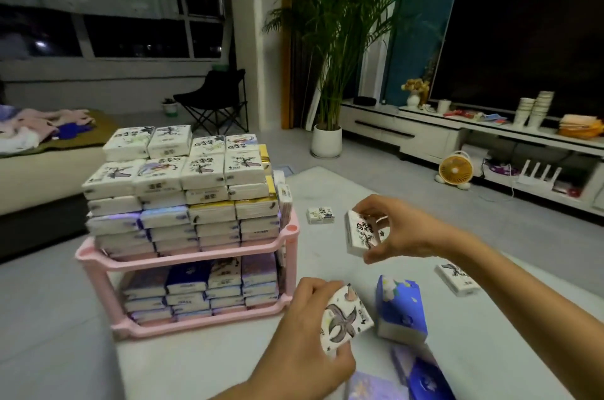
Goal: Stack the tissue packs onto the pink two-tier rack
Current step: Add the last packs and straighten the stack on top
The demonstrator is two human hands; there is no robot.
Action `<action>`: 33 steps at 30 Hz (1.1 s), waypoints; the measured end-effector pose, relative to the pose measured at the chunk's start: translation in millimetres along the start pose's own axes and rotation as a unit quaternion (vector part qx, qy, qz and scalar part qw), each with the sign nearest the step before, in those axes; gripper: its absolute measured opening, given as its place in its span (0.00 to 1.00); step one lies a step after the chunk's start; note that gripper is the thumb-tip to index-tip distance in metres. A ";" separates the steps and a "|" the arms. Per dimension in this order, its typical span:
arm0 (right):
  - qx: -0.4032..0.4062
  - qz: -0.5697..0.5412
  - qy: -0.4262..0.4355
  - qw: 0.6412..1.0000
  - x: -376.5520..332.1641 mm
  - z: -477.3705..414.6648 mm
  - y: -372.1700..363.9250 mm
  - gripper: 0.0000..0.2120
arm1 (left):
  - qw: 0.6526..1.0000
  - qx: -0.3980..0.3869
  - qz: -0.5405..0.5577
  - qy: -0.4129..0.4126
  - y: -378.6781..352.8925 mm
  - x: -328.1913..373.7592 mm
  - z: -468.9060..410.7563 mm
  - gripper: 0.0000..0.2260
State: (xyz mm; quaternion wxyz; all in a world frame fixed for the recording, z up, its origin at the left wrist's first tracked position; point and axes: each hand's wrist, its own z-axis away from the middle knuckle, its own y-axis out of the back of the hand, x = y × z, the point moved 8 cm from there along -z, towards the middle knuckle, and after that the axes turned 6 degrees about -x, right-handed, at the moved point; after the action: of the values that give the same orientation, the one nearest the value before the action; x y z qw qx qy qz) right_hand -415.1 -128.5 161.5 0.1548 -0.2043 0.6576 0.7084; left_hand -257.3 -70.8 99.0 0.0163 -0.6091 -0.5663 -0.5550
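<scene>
The pink two-tier rack (192, 257) stands on the floor at centre left. Both tiers are packed with tissue packs, and a tall pile of white packs (183, 171) rises from the top tier. My right hand (392, 229) grips a white tissue pack (361, 233) in the air, right of the rack. Lower down, my left hand (310, 331) holds a white pack with a purple flower print (344, 318). Loose packs lie on the mat: a blue one (400, 308), a white one (321, 215) and another white one (457, 278).
More blue and purple packs (421, 380) lie at the bottom edge. A sofa (42, 177) sits behind the rack on the left. A potted palm (327, 138), a small fan (455, 170) and a TV stand (457, 135) line the far right.
</scene>
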 end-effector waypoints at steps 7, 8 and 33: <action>0.037 -0.072 0.124 0.989 -111.5 2.4 39.4 0.29 | 0.988 0.043 -0.128 -0.075 141.8 63.5 18.5 0.23; 0.045 -0.088 0.142 0.985 -128.5 -3.6 43.1 0.29 | 0.985 0.054 -0.148 -0.074 162.1 66.3 17.0 0.23; -0.085 -0.297 0.215 0.926 -228.9 -89.1 45.9 0.30 | 0.937 0.033 -0.338 -0.076 281.0 31.5 -81.6 0.26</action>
State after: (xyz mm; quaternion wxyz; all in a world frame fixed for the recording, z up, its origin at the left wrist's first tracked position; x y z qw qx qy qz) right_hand -231.1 -209.9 309.6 0.1953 -0.5504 0.5214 0.6222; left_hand -120.1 -203.1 323.2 -0.1957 -0.4209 -0.7563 -0.4611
